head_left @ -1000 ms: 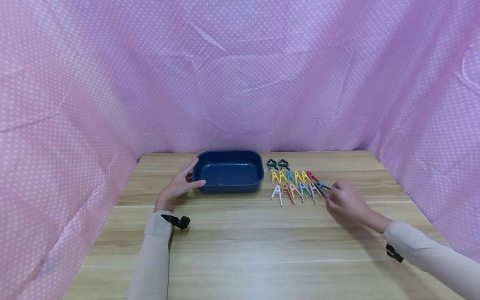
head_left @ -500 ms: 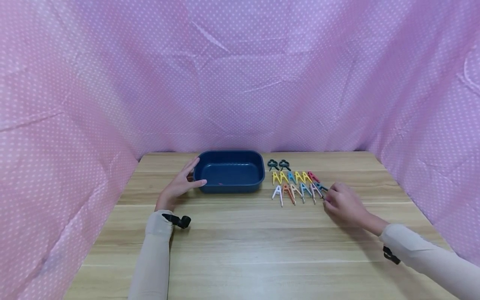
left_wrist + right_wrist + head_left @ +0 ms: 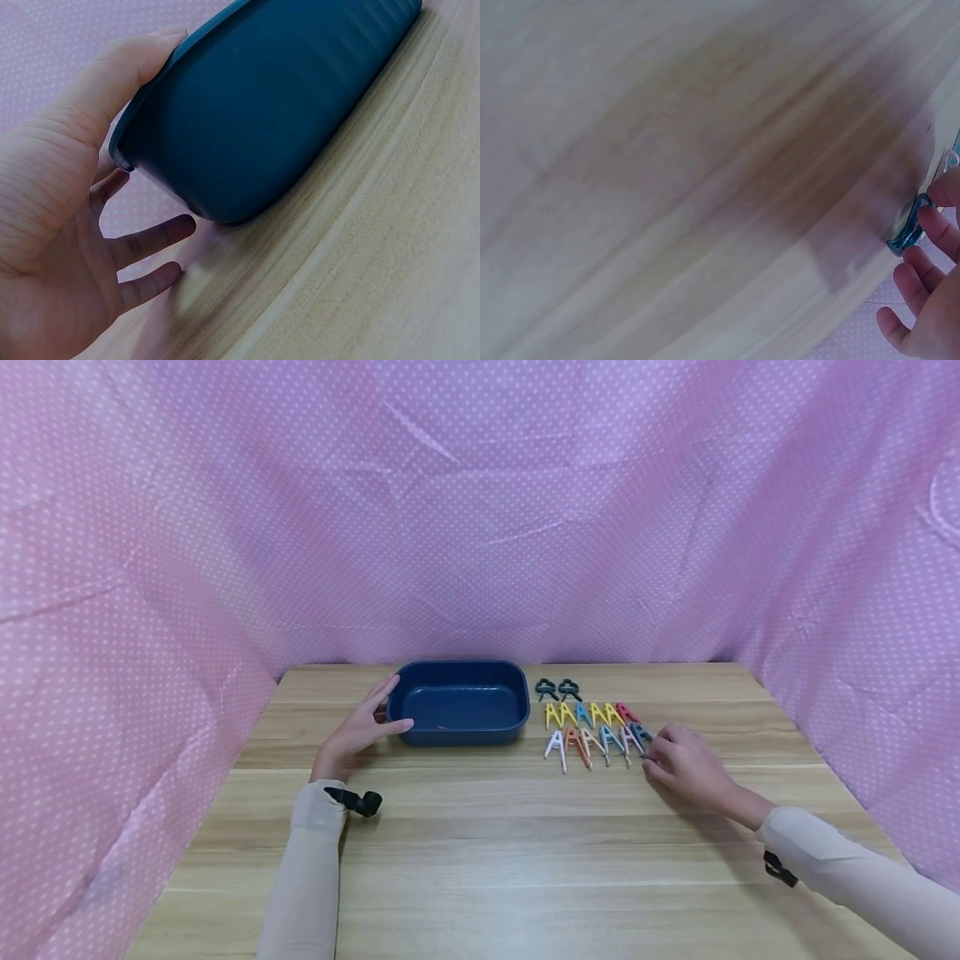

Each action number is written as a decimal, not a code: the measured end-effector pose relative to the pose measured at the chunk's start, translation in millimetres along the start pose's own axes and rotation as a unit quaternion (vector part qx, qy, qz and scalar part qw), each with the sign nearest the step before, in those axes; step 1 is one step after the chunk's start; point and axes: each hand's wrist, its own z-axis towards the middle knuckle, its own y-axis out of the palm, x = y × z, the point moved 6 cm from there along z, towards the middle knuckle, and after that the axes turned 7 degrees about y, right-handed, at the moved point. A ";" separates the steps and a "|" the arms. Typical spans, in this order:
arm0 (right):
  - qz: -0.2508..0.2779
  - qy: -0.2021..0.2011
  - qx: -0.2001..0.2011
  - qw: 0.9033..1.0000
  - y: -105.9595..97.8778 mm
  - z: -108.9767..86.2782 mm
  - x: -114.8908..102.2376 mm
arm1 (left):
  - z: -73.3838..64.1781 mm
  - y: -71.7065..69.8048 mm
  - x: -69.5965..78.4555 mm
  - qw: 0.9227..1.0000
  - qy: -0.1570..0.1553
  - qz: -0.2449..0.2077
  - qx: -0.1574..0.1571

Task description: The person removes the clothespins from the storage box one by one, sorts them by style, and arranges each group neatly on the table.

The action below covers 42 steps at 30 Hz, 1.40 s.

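A dark blue rectangular basin (image 3: 459, 737) stands at the back of the table. My left hand (image 3: 358, 733) rests against its left end, fingers spread and fairly straight. In the left wrist view, the thumb (image 3: 139, 64) lies along the basin's rim. My right hand (image 3: 690, 768) pinches a dark teal clothespin (image 3: 640, 732) at the right end of the front row of clothespins. In the right wrist view, that clothespin (image 3: 907, 231) shows beside the thumb and finger. Left of it lie a pale pink clothespin (image 3: 628, 742), a light blue one (image 3: 607, 739) and an orange one (image 3: 573, 743).
Behind the front row lies a second row with yellow clothespins (image 3: 567, 714), a blue one (image 3: 582, 715) and a red one (image 3: 626, 712). Two dark green clips (image 3: 568, 688) lie farther back. Pink dotted cloth (image 3: 480, 527) hangs around the wooden table (image 3: 480, 843).
My right hand has shifted slightly left with the dark teal clothespin, bringing it closer to the pale pink one and more upright in line with the row. The left hand stays at the basin.
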 end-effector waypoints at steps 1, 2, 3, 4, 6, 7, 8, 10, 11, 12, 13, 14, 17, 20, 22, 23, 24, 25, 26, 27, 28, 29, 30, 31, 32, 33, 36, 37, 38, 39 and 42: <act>0.000 0.000 0.000 1.000 0.2 0.4 -0.2 | 0.1 -0.2 0.3 1.000 0.000 -0.001 0.000; 0.000 -0.001 0.000 1.000 0.1 0.7 -0.6 | 0.0 -0.4 0.2 1.000 0.000 0.000 0.000; 0.000 -0.001 0.000 1.000 0.1 1.0 -1.1 | 0.0 -0.5 0.4 1.000 -0.001 -0.001 0.001; 0.001 -0.002 0.001 1.000 0.1 1.3 -1.5 | -0.2 -0.7 0.1 1.000 -0.001 0.000 0.000; 0.001 -0.003 0.002 1.000 0.0 1.8 -2.4 | -0.6 -0.7 0.0 1.000 -0.003 0.000 0.000; 0.001 -0.004 0.003 1.000 -0.3 2.0 -3.0 | -0.9 -0.8 0.1 1.000 -0.003 0.000 0.000; 0.001 -0.005 0.004 1.000 -0.6 2.2 -3.5 | -1.1 -0.8 0.2 1.000 -0.004 0.002 0.000; 0.003 -0.006 0.002 1.000 -0.7 2.7 -4.1 | -1.7 -0.8 0.7 1.000 -0.004 0.004 -0.001; 0.004 -0.006 0.001 1.000 -0.6 3.0 -4.1 | -1.8 -0.9 1.0 1.000 -0.004 0.006 -0.001; 0.004 -0.006 0.000 1.000 -0.5 3.4 -4.4 | -2.0 -1.1 1.2 1.000 -0.005 0.007 -0.001; 0.005 -0.007 0.000 1.000 -0.6 3.9 -4.8 | -2.0 -1.3 1.4 1.000 -0.004 0.009 -0.001; 0.007 -0.007 -0.001 1.000 -0.5 4.3 -5.0 | -1.9 -1.5 1.4 1.000 -0.003 0.011 -0.001; 0.008 -0.011 0.002 1.000 -0.8 6.0 -6.0 | -1.9 -2.2 1.9 1.000 0.001 0.016 -0.002; 0.007 -0.017 0.007 1.000 -1.6 7.9 -7.5 | -2.0 -2.6 1.7 1.000 0.000 0.011 0.000; 0.005 -0.020 0.009 1.000 -2.6 9.4 -9.0 | -2.0 -3.0 1.1 1.000 -0.004 0.009 0.002; 0.004 -0.021 0.009 1.000 -3.0 10.3 -9.8 | -1.8 -2.9 0.9 1.000 -0.001 0.011 0.000; 0.005 -0.022 0.010 1.000 -3.6 11.3 -10.7 | -1.7 -2.9 0.4 1.000 -0.003 0.009 0.002; 0.005 -0.022 0.009 1.000 -4.0 12.4 -11.5 | -1.7 -2.9 0.1 1.000 -0.002 0.009 0.001; 0.005 -0.022 0.009 1.000 -4.6 13.5 -12.7 | -1.6 -2.8 -0.4 1.000 -0.003 0.007 0.000; 0.006 -0.022 0.009 1.000 -5.1 14.8 -13.8 | -1.4 -2.6 -0.6 1.000 -0.002 0.006 -0.001; 0.007 -0.023 0.010 1.000 -5.7 16.1 -15.1 | -1.2 -2.4 -0.7 1.000 -0.001 0.004 -0.001; 0.008 -0.024 0.011 1.000 -6.2 17.6 -16.6 | -1.0 -2.2 -0.9 1.000 -0.001 0.000 -0.002; 0.009 -0.026 0.013 1.000 -6.6 19.1 -18.1 | -0.9 -2.2 -1.1 1.000 -0.003 -0.005 0.000; 0.010 -0.028 0.015 0.999 -7.1 20.7 -19.6 | -0.6 -2.2 -1.0 1.000 0.000 -0.005 -0.001; 0.011 -0.032 0.018 0.999 -7.6 22.5 -21.4 | -0.2 -2.2 -0.8 1.000 0.002 -0.005 -0.001; 0.013 -0.036 0.022 0.999 -8.3 24.3 -23.3 | 0.0 -1.9 -0.6 1.000 0.005 -0.003 -0.003; 0.019 -0.045 0.029 0.998 -10.3 31.2 -28.6 | 0.5 -1.4 -0.5 1.000 0.010 0.001 -0.005; 0.020 -0.048 0.030 0.998 -11.2 34.1 -30.5 | 0.5 -1.2 -0.7 1.000 0.011 0.002 -0.006; 0.022 -0.052 0.029 0.998 -12.0 37.4 -32.6 | 0.5 -0.8 -1.1 1.000 0.010 0.001 -0.006; 0.023 -0.055 0.029 0.998 -12.9 41.0 -34.6 | 0.3 -0.5 -1.5 1.000 0.009 0.001 -0.005; 0.023 -0.069 0.025 0.997 -15.5 53.6 -42.2 | -0.5 -0.4 -1.9 1.000 0.006 -0.003 -0.003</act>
